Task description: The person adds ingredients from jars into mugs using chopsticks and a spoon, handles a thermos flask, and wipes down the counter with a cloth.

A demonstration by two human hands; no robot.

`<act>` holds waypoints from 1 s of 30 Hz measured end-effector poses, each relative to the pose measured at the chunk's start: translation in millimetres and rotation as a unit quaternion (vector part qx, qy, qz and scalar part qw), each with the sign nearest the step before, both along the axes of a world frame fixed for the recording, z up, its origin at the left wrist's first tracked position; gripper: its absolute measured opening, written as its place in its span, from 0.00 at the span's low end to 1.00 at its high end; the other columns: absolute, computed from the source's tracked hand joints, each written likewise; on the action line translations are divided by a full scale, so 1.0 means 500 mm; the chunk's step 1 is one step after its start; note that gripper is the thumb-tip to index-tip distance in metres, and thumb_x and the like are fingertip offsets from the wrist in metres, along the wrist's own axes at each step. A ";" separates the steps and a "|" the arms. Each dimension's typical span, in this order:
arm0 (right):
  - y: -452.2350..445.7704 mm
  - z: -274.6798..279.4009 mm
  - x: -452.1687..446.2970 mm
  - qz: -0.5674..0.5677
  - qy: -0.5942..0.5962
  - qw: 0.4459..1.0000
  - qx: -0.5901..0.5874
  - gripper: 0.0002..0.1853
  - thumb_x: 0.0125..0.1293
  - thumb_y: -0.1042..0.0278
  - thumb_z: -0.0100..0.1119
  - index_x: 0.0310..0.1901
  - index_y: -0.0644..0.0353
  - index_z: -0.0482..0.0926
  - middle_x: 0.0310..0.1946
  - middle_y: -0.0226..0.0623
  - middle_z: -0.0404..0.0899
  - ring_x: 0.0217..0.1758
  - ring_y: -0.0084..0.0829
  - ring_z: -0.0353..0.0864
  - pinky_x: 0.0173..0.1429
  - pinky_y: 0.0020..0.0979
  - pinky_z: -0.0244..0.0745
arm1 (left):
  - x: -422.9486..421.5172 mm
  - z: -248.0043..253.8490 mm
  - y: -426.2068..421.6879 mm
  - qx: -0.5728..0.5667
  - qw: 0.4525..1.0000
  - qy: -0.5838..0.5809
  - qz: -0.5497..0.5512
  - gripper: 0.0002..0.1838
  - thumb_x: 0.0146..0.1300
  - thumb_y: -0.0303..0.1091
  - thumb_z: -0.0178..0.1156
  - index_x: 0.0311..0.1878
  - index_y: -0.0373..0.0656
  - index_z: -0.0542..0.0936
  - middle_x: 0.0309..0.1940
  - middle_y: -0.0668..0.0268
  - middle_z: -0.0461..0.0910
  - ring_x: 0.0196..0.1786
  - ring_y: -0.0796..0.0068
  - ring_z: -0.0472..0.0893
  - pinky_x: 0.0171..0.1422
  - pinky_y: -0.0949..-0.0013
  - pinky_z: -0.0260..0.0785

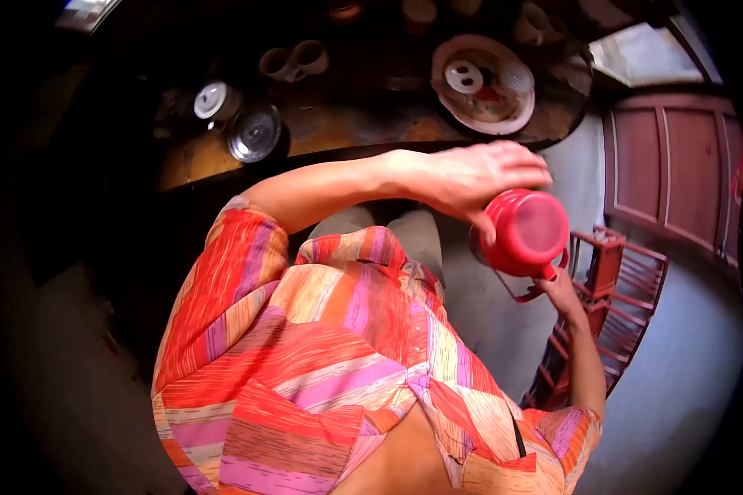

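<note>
A red, shiny rounded vessel (532, 229) with a handle is held out at the right, its round end facing the camera. My right hand (561, 289) is closed round the handle at its lower right side. From the left, my left hand (483, 180) reaches across above the vessel, its fingers stretched out and its thumb against the vessel's side. Whether the palm touches the vessel is not clear.
A dark wooden table (314, 125) lies ahead, bearing a pinkish tray (446, 91), a glass lid (254, 134), a lidded container (211, 100) and two cups (293, 63). A reddish wooden chair (607, 264) stands at the right, near a red-brown door (640, 161).
</note>
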State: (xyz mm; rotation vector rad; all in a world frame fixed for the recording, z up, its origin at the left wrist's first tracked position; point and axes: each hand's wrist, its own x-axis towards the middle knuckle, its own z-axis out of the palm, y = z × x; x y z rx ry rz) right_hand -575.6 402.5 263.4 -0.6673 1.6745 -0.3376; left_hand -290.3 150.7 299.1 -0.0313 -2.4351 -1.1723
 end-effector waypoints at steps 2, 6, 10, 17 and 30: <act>-0.019 0.006 0.050 0.012 -0.037 0.999 0.010 0.06 0.58 0.78 0.56 0.38 0.64 0.74 0.30 0.28 0.76 0.34 0.23 0.78 0.43 0.29 0.77 | 0.012 0.020 0.029 -0.038 0.998 -0.023 -0.047 0.56 0.34 0.43 0.77 0.70 0.45 0.58 0.69 0.51 0.57 0.71 0.48 0.56 0.71 0.50 0.57; -0.046 -0.011 0.128 0.042 -0.102 0.994 0.023 0.09 0.61 0.80 0.55 0.44 0.65 0.75 0.35 0.29 0.77 0.36 0.23 0.78 0.44 0.30 0.78 | 0.075 0.018 0.078 -0.069 0.983 -0.157 -0.061 0.57 0.32 0.42 0.77 0.70 0.50 0.59 0.69 0.53 0.56 0.71 0.50 0.57 0.65 0.51 0.65; -0.052 -0.034 0.165 0.068 -0.132 0.987 0.063 0.15 0.61 0.75 0.56 0.51 0.62 0.74 0.43 0.29 0.76 0.45 0.27 0.77 0.50 0.39 0.79 | 0.121 -0.001 0.102 -0.017 0.992 -0.125 0.003 0.50 0.37 0.37 0.74 0.68 0.49 0.62 0.64 0.51 0.62 0.64 0.48 0.66 0.57 0.53 0.72; -0.072 -0.057 0.201 0.052 -0.168 0.982 0.072 0.12 0.62 0.77 0.53 0.49 0.65 0.74 0.42 0.32 0.76 0.41 0.33 0.80 0.48 0.38 0.80 | 0.244 0.022 0.048 0.004 0.977 -0.083 0.195 0.50 0.40 0.43 0.74 0.67 0.39 0.60 0.62 0.49 0.63 0.64 0.49 0.66 0.67 0.58 0.63; -0.171 0.012 0.320 -0.025 -0.129 0.990 0.054 0.11 0.61 0.75 0.57 0.46 0.66 0.75 0.40 0.33 0.77 0.42 0.30 0.79 0.49 0.38 0.81 | 0.229 -0.427 -0.180 -0.066 0.851 -0.232 0.466 0.53 0.37 0.42 0.76 0.69 0.46 0.59 0.67 0.50 0.57 0.66 0.45 0.61 0.64 0.50 0.65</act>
